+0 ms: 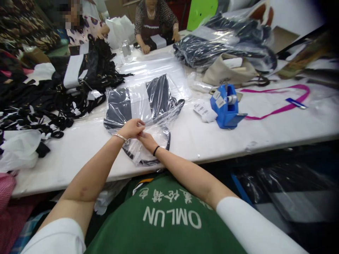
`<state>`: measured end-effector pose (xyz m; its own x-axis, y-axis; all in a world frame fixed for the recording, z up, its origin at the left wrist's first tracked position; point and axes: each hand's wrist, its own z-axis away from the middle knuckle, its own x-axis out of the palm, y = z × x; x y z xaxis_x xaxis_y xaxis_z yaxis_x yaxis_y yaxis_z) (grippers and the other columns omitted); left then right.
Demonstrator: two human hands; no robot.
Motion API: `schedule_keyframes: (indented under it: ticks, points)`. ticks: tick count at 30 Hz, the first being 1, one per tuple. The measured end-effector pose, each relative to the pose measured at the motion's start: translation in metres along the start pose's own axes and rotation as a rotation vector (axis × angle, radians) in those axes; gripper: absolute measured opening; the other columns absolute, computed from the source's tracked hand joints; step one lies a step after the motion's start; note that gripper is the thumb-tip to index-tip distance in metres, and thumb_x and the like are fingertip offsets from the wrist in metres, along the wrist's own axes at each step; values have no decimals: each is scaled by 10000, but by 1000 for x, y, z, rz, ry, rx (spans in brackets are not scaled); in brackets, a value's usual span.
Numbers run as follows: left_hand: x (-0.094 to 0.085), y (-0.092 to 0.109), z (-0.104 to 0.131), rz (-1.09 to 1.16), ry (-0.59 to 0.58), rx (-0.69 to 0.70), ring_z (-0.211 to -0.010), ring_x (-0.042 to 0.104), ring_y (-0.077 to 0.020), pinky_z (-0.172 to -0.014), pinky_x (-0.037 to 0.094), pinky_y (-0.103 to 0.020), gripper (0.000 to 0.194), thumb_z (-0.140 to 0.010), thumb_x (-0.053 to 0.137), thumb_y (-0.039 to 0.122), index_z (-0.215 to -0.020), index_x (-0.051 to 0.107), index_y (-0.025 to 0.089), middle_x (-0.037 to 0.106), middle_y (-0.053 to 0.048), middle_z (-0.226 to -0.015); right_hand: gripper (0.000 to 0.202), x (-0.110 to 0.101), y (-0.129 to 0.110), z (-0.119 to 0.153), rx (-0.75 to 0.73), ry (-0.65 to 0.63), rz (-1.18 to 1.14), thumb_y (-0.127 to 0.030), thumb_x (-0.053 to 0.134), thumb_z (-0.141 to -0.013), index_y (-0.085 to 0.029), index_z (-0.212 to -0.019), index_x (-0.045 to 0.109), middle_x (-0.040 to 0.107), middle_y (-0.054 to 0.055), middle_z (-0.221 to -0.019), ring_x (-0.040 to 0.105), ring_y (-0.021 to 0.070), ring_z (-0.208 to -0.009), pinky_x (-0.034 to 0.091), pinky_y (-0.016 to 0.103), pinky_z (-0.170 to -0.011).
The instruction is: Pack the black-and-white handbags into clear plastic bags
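In front of me on the table lies a black bag with a white paper band round its middle. It is inside a clear plastic bag, and a dark strap loops toward the table's front edge. My left hand is closed, its fingertips pinching the plastic near the lower end of the band. Close against it, my right hand also has its fingers closed on the plastic. The fingertips of both hands meet, and exactly what lies between them is partly hidden.
Black bags with straps pile up at left. Flat clear plastic bags lie behind the work. To the right stand a blue tape dispenser, labels, a pink strap and a blue cutter. Two people work across the table.
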<state>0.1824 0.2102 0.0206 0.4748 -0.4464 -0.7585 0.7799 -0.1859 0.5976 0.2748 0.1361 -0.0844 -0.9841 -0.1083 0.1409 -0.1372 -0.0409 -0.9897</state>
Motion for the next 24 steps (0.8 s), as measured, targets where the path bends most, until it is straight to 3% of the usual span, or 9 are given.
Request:
schedule_keyframes:
  ticks: [4, 7, 9, 12, 16, 19, 22, 24]
  points:
    - [4, 3, -34, -180, 69, 83, -664, 649, -169, -663, 476, -262, 299, -834, 639, 419, -956, 703, 153, 717, -58, -746, 476, 2, 4, -3, 14, -8, -135, -550, 472, -942, -145, -1002, 714, 773, 84, -914, 715, 226, -1001, 445, 407, -1060]
    - [11, 3, -52, -348, -37, 107, -704, 636, -186, -672, 451, -262, 181, -707, 746, 335, -746, 699, 165, 712, -57, -729, 488, -1, -2, 3, 9, -53, -179, -599, 505, -910, -163, -958, 720, 779, 82, -889, 733, 233, -966, 468, 408, -1039]
    - [12, 2, -54, -351, -61, 129, -694, 622, -185, -674, 438, -264, 115, -678, 736, 267, -672, 674, 171, 690, -42, -682, 528, -6, -7, 15, -22, -64, -150, -644, 507, -892, -167, -956, 724, 782, 85, -904, 733, 244, -982, 471, 410, -1038]
    - [8, -6, -41, -328, -81, 172, -676, 602, -165, -661, 428, -256, 109, -724, 676, 283, -716, 669, 174, 677, -21, -684, 556, -16, -11, 38, -75, -50, -90, -672, 508, -884, -172, -987, 728, 783, 87, -966, 721, 248, -1032, 459, 407, -1055]
    - [7, -24, -15, -54, -68, 192, -611, 547, -130, -593, 409, -240, 231, -727, 679, 397, -742, 630, 172, 627, 5, -646, 525, -34, -9, 51, 3, 12, -193, -645, 549, -879, -156, -968, 717, 785, 103, -912, 736, 251, -967, 506, 418, -993]
    - [20, -32, -4, 277, -29, 88, -576, 519, -115, -564, 402, -232, 349, -662, 732, 479, -755, 608, 167, 585, 21, -612, 461, -43, -6, 39, 160, 100, -366, -595, 560, -891, -150, -860, 677, 765, 104, -756, 745, 247, -798, 570, 418, -862]
    - [33, -33, 1, 491, -100, 30, -632, 561, -133, -614, 439, -249, 475, -659, 741, 550, -900, 673, 146, 626, 6, -672, 390, -45, -8, 22, 285, 165, -465, -523, 549, -921, -163, -787, 621, 734, 93, -684, 731, 239, -698, 599, 410, -760]
    - [39, -33, 3, 502, -186, 71, -700, 586, -150, -667, 455, -260, 524, -699, 709, 601, -948, 715, 140, 658, -10, -731, 362, -44, -11, 14, 334, 197, -471, -484, 526, -941, -166, -790, 611, 724, 88, -672, 721, 232, -662, 604, 400, -714]
